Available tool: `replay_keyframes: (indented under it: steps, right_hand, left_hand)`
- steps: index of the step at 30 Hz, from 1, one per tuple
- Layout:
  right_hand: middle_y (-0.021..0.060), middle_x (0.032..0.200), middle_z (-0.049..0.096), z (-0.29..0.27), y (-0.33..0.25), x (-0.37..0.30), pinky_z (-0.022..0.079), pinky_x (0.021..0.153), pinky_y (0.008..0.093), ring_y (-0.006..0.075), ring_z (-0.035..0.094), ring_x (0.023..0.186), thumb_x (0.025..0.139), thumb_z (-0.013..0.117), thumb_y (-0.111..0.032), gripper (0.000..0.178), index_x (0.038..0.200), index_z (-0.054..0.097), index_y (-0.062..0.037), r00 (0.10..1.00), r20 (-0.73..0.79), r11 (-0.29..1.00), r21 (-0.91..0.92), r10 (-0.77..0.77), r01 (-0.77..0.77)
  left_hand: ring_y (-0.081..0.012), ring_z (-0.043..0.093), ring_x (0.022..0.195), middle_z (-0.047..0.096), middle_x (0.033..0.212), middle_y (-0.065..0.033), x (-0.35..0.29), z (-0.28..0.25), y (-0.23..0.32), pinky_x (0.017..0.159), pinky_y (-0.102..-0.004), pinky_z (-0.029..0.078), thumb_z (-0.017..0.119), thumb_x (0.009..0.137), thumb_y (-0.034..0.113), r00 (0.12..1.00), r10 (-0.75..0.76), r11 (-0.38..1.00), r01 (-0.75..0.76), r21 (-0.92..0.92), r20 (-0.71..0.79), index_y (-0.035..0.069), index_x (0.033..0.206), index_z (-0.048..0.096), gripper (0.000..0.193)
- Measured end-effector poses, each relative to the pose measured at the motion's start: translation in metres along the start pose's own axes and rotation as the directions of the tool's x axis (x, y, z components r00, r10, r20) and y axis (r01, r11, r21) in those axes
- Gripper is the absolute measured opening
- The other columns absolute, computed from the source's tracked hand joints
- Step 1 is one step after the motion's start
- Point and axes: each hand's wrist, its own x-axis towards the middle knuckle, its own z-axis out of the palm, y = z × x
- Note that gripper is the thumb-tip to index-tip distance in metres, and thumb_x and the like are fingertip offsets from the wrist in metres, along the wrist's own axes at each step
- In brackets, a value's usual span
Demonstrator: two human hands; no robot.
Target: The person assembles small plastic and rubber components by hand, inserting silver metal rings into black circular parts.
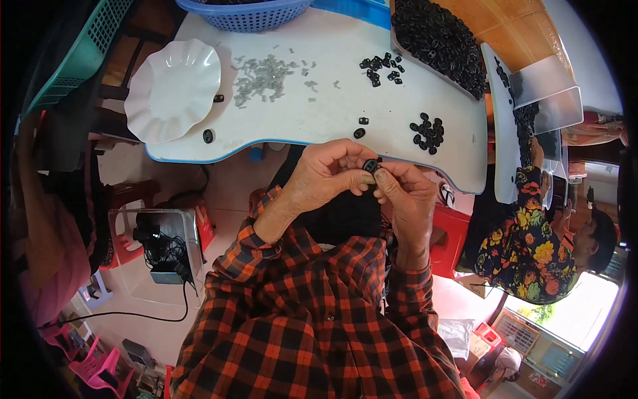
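Just off the table's near edge, my left hand and my right hand meet with fingertips pinched together. Between them is a small black oval plastic piece, gripped from both sides. Beyond my hands, two similar black parts lie by the edge of the white table. To the right sits a small pile of black oval pieces. Farther back is a cluster of black blocky pieces. Small clear plastic bits are scattered at the centre left.
A white scalloped plate stands at the table's left, with two black pieces near it. At the back are a blue basket and a bin heaped with black parts. A person in a floral top works at the right.
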Motion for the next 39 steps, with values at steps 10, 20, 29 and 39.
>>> replay_keyframes:
  steps: [10,20,29,39]
  right_hand:
    - [0.0025,0.076,0.063,0.000,0.000,-0.001,0.043,0.056,0.0178,0.0053,0.053,0.061,0.087,0.063,-0.010,0.012,0.092,0.064,0.0011,0.997,0.056,0.995,0.080,0.052,-0.057]
    - [0.0031,0.075,0.063,0.002,-0.002,-0.002,0.042,0.054,0.0183,0.0052,0.052,0.060,0.088,0.061,-0.013,0.015,0.091,0.063,0.0015,0.997,0.026,0.997,0.019,0.076,-0.076]
    - [0.0022,0.075,0.063,0.005,0.007,-0.002,0.041,0.055,0.0176,0.0045,0.051,0.060,0.088,0.062,-0.014,0.016,0.091,0.063,0.0011,0.999,0.026,0.988,0.149,0.033,-0.036]
    - [0.0017,0.075,0.063,0.009,0.006,-0.002,0.042,0.056,0.0170,0.0040,0.051,0.061,0.089,0.061,-0.012,0.016,0.096,0.065,0.0009,1.000,-0.015,0.984,0.176,-0.006,0.009]
  left_hand:
    - [-0.0080,0.062,0.078,0.064,0.092,-0.0063,0.001,-0.001,-0.004,0.064,-0.0201,0.055,0.061,0.085,-0.003,0.999,0.025,1.000,-0.025,-0.002,0.033,-0.004,0.110,0.057,0.026]
    - [-0.0078,0.062,0.078,0.064,0.092,-0.0063,0.000,0.000,-0.004,0.062,-0.0197,0.054,0.066,0.083,0.001,1.000,0.024,1.000,-0.024,0.000,0.006,-0.004,0.109,0.057,0.028]
    - [-0.0084,0.061,0.078,0.064,0.092,-0.0062,0.001,0.000,-0.005,0.061,-0.0195,0.052,0.067,0.082,0.002,1.000,0.025,0.998,-0.026,-0.053,-0.009,-0.004,0.109,0.057,0.029]
    - [-0.0084,0.061,0.079,0.063,0.093,-0.0061,0.001,0.000,-0.006,0.062,-0.0195,0.052,0.065,0.083,0.001,0.999,0.029,0.998,-0.030,-0.050,-0.014,-0.004,0.110,0.056,0.028]
